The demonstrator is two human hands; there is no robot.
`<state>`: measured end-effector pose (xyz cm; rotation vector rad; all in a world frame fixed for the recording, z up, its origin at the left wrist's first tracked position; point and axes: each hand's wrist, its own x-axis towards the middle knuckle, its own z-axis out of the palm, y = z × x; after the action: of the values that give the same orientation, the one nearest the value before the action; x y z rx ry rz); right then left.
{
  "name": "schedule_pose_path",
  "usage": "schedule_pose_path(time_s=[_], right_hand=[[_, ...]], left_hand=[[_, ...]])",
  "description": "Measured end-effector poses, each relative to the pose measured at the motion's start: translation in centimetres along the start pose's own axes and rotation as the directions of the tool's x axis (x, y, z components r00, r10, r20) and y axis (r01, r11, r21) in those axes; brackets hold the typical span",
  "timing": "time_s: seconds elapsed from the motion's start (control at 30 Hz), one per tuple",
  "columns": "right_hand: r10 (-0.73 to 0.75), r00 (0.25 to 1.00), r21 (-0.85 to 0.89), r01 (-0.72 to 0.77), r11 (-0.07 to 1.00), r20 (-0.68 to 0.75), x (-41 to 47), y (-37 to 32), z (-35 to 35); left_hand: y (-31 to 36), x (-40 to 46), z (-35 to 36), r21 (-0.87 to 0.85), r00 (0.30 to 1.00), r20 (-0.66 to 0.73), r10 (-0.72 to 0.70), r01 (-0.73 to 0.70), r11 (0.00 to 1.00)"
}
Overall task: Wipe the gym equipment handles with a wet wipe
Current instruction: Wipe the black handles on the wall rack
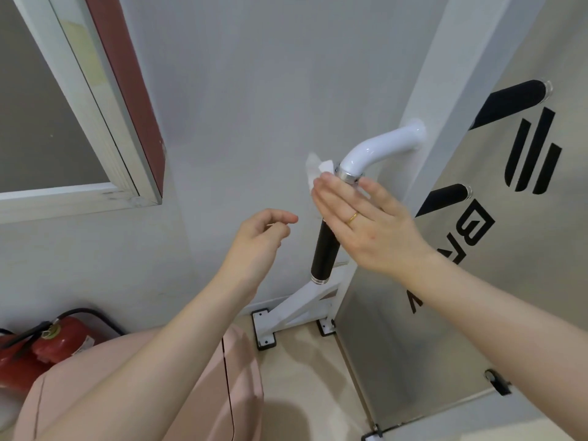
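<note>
Black cylindrical foam-covered handle [325, 249] on a bent white glossy tube [378, 148], upright beside the white machine frame [423, 100], its upper part hidden behind the right hand [372, 224]. Pink-clad lap [203, 393] nearest, red fire extinguisher [60, 342] lying on the floor at lower left. Left hand [257, 240] hung free just left of the handle, fingers loosely curled, gripping nothing. Right hand laid across the handle's top, fingers straight and together, pressing a crumpled white wet wipe [318, 168] against it near the silver collar [348, 176]. Gold ring [352, 217] worn on one finger. Farther right, two more black grips [512, 101] against the brushed metal panel [477, 281]. Grey wall [254, 74] and white-framed window [79, 122] behind.
</note>
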<state>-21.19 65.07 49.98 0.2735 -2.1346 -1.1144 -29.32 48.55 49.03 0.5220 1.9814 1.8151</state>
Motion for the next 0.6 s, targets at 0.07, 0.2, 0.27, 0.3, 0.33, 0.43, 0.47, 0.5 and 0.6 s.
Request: schedule_pose_path(time_s=[0.07, 0.2, 0.27, 0.3, 0.33, 0.43, 0.47, 0.5, 0.6], right_hand=[[0.039, 0.999, 0.008, -0.039, 0.999, -0.018, -0.4, -1.0, 0.1], [-0.216, 0.963, 0.054, 0.21, 0.976, 0.158, -4.7, -4.2, 1.3], [-0.164, 0.977, 0.072, 0.155, 0.985, 0.14, -4.8, -3.6, 1.6], [-0.096, 0.987, 0.092, 0.084, 0.992, 0.127, -4.6, -3.3, 1.4], [-0.044, 0.994, 0.114, 0.032, 0.993, 0.103, -4.5, -3.4, 1.4], [-0.142, 0.976, 0.144, 0.118, 0.983, 0.164, -5.9, -6.2, 1.8], [-0.2, 0.963, 0.172, 0.169, 0.97, 0.183, -6.6, -6.8, 2.0], [-0.225, 0.959, 0.212, 0.186, 0.959, 0.175, -7.0, -6.9, 2.0], [-0.124, 0.99, 0.337, 0.094, 0.937, 0.068, -6.2, -5.4, 1.1]], left_hand=[[0.2, 0.0, 0.0, -0.006, 1.0, 0.009, 0.008, -0.008, 1.0], [0.5, 0.0, 0.1, 0.002, 0.998, 0.035, 0.047, -0.047, 0.999], [0.5, 0.2, 0.3, 0.001, 0.997, 0.031, 0.064, -0.064, 0.998], [0.6, 0.3, 0.3, -0.001, 0.997, 0.028, 0.07, -0.07, 0.998], [0.7, 0.4, 0.4, -0.003, 0.997, 0.027, 0.077, -0.077, 0.997], [0.8, 0.5, 0.8, -0.02, 0.996, 0.028, 0.086, -0.086, 0.996], [0.8, 0.4, 0.9, -0.024, 0.996, 0.032, 0.088, -0.087, 0.996], [0.7, 0.4, 0.9, -0.025, 0.995, 0.04, 0.089, -0.088, 0.996], [0.2, 0.3, 0.8, -0.004, 0.992, 0.091, 0.089, -0.089, 0.996]])
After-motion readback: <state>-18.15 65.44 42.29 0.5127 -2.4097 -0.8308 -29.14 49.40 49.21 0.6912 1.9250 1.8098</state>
